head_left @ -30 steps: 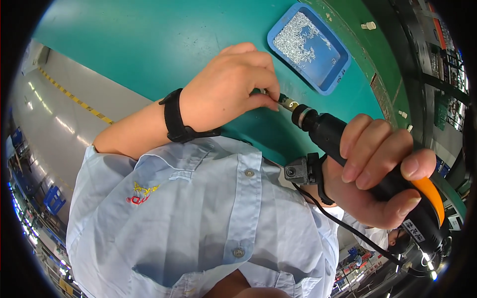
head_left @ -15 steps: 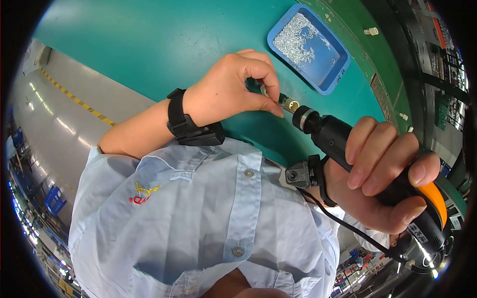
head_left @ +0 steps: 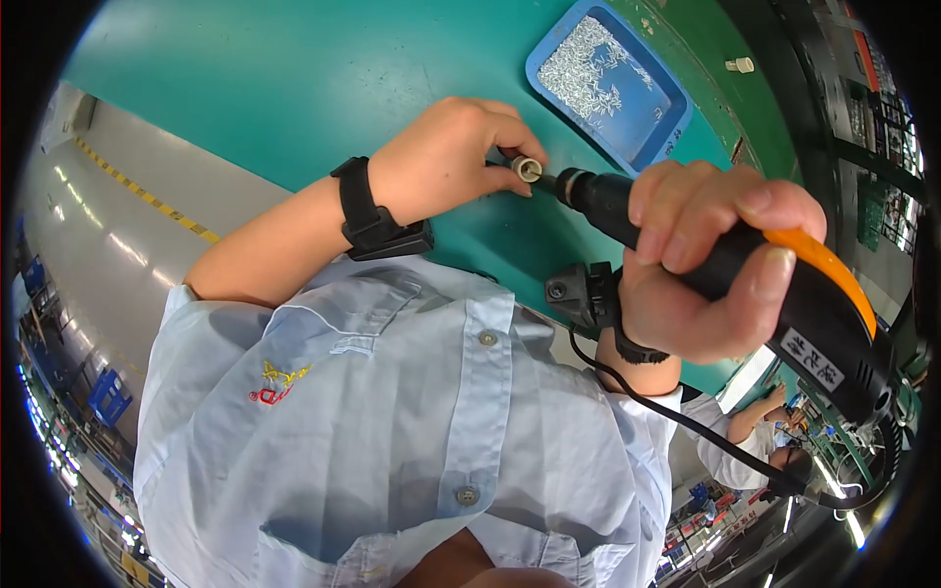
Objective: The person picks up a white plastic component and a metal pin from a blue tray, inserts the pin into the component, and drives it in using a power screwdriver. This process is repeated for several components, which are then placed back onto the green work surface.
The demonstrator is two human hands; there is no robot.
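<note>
My left hand (head_left: 441,157) pinches a small cream-coloured hollow cylinder (head_left: 528,170) between thumb and fingers, its round open end facing the screwdriver. My right hand (head_left: 711,260) is wrapped round a black electric screwdriver (head_left: 610,208) with an orange strip along its body. The screwdriver's nose points left, and its thin bit reaches to the cylinder's mouth. I cannot tell how far the bit goes in. Beyond my hands stands a blue plastic tray (head_left: 674,137) with many small silvery screws or pins (head_left: 586,73) heaped toward its left side.
The green tabletop (head_left: 294,88) lies under my hands. Another small cream cylinder (head_left: 739,65) rests on the green surface right of the tray. A black cable (head_left: 676,416) runs below my right wrist. At the lower right a co-worker (head_left: 740,441) works at a bench.
The screwdriver and my right hand have moved up and to the left. My left hand has drawn slightly up-left, and the cylinder's open end is now turned more into view.
</note>
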